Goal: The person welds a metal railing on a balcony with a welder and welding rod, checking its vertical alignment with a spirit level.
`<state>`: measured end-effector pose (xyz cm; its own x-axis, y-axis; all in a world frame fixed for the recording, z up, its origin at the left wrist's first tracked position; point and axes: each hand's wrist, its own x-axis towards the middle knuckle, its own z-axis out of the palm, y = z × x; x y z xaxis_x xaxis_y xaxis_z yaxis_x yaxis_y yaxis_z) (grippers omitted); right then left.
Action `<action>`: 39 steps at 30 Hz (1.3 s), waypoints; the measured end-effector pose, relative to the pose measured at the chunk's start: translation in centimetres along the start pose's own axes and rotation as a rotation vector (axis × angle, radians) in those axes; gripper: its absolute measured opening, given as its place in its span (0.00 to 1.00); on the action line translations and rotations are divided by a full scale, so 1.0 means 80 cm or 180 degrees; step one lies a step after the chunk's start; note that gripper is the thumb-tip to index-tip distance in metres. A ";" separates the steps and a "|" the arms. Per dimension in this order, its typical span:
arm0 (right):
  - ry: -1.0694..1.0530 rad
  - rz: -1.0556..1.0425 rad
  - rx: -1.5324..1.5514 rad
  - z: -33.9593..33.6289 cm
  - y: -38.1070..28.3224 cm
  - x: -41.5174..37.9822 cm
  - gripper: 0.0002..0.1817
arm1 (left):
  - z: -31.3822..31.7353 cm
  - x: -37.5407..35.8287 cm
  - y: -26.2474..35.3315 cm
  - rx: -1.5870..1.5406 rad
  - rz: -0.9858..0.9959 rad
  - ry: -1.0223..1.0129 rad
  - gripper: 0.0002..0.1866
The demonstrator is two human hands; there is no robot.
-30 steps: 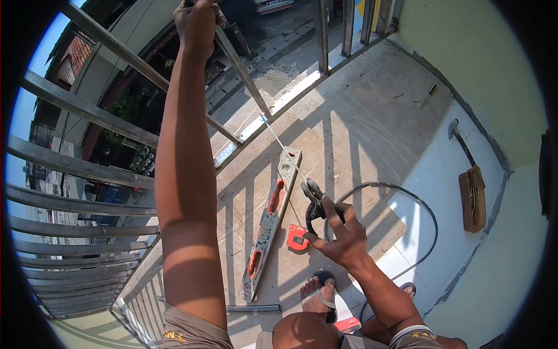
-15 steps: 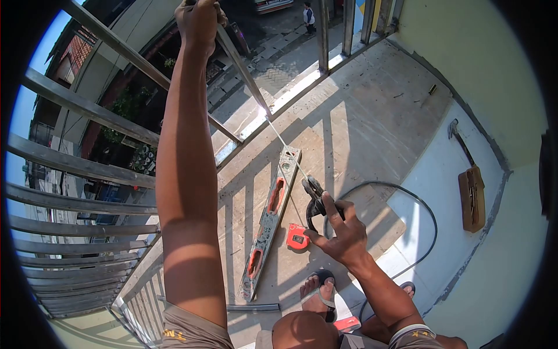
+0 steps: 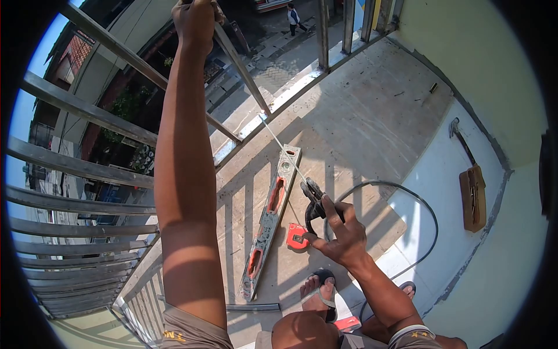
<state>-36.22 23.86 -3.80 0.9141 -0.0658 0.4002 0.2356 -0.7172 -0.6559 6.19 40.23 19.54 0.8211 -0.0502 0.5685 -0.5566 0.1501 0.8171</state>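
My left hand [image 3: 196,26] reaches far up and is closed around the upper part of a metal bar [image 3: 241,67], whose foot stands on the bottom rail [image 3: 285,100] of the railing. In my right hand [image 3: 344,232] is a black welding electrode holder [image 3: 315,203]. From its jaws a thin pale welding rod [image 3: 279,142] runs up and left, its tip at the rail beside the bar's foot. Under the rod lies a long spirit level [image 3: 269,224] with red-edged openings. A red tape measure [image 3: 297,237] sits just left of my right fingers.
A black cable [image 3: 433,224] loops across the floor on the right. Near the wall lie a hammer [image 3: 459,139] and a brown box-like case [image 3: 472,198]. Metal railing bars [image 3: 81,151] fill the left side. A person [image 3: 295,20] walks on the street below.
The bright glow at the bar's foot has gone. The rod's tip has shifted slightly left, with the holder moving a little too. The person on the street has moved left.
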 end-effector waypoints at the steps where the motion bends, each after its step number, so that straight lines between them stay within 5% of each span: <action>1: 0.0002 -0.0001 -0.0013 0.001 0.001 0.000 0.60 | 0.000 0.000 0.000 -0.0010 -0.0038 0.0009 0.13; 32: -0.0138 0.0201 -0.0122 0.003 0.002 0.003 0.62 | 0.002 -0.002 0.002 0.0021 -0.0128 0.0157 0.11; 39: 0.0012 -0.0068 -0.0006 0.002 0.004 -0.004 0.54 | 0.000 0.000 0.000 -0.0020 -0.0109 0.0115 0.11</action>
<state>-36.38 23.77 -4.24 0.9075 -0.0531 0.4166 0.2544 -0.7198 -0.6459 6.20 40.20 19.55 0.8438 -0.0196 0.5362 -0.5273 0.1551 0.8354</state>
